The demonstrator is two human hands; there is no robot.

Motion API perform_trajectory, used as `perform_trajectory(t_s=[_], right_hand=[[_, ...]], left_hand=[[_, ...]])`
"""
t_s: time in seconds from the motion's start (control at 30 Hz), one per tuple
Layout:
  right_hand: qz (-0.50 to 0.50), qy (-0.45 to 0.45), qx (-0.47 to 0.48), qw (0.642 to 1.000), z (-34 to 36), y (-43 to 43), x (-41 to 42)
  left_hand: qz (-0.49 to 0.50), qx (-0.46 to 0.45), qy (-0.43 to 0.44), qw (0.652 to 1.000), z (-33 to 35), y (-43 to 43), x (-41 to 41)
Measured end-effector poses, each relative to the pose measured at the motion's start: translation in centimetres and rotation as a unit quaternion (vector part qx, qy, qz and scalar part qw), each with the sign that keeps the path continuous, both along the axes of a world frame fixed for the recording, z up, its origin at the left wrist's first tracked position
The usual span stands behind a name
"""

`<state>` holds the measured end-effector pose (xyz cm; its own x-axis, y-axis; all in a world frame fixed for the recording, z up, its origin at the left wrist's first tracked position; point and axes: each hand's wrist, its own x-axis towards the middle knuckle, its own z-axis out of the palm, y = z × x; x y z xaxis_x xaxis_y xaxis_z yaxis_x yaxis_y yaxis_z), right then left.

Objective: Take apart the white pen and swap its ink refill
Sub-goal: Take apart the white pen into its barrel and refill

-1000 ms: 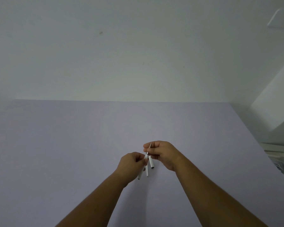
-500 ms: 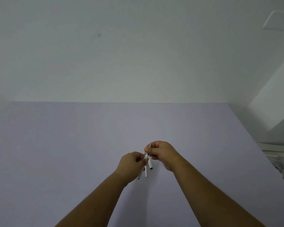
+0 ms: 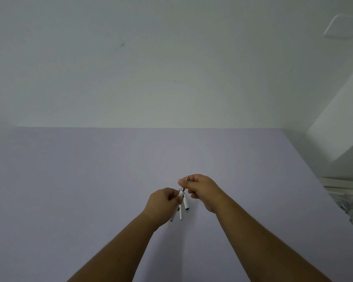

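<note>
Both hands hover close together over the lavender table (image 3: 90, 190). My left hand (image 3: 161, 202) grips the white pen barrel (image 3: 173, 217), whose lower end pokes out below the fist. My right hand (image 3: 202, 190) pinches a thin ink refill (image 3: 182, 188) that slants down toward the barrel's top end at the left fingertips. A second thin white refill (image 3: 180, 215) and a short white pen piece with a dark end (image 3: 186, 204) show just below the hands. I cannot tell whether those two lie on the table or are held.
A pale wall rises behind the table's far edge. A white cabinet (image 3: 338, 127) stands at the right, and white clutter (image 3: 351, 202) lies below it beyond the table's right edge.
My right hand has drawn slightly up and away from the left, so a little more of the thin refill shows between the two hands. The left hand has hardly moved.
</note>
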<state>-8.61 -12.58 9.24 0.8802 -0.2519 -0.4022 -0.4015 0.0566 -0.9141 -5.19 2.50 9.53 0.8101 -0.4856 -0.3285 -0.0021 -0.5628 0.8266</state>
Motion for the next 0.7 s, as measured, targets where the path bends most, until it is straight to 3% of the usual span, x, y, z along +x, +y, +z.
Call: perform_trajectory(t_s=[0.37,0.7], right_hand=[[0.005,-0.046,0.024,0.999,0.82,-0.01,0.04],[-0.022,-0.027,-0.004,0.999,0.70,-0.09,-0.01]], left_hand=[[0.019,-0.079,0.075,0.994,0.28,-0.15,0.06],[0.020,-0.070,0.073,0.995,0.05,0.07,-0.04]])
